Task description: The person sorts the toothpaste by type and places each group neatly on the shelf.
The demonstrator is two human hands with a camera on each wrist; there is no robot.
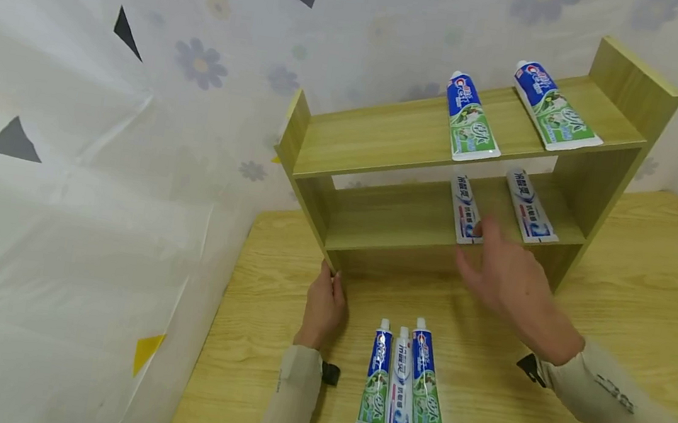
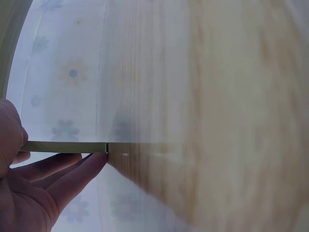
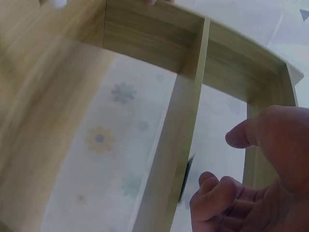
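My left hand grips the lower left side panel of a two-tier wooden shelf; the left wrist view shows thumb and fingers on opposite sides of the panel edge. At the shelf's front, my right hand is beside a white toothpaste tube on the lower tier, fingertips close to its bottom end. Nothing shows between thumb and loosely bent fingers of the right hand in the right wrist view. Another white toothpaste tube lies to the right on that tier.
Two blue-green toothpaste tubes, one left and one right, lie on the top tier. On the wooden table, a white tube lies between two blue-green ones. A flower-patterned wall covering stands behind the shelf.
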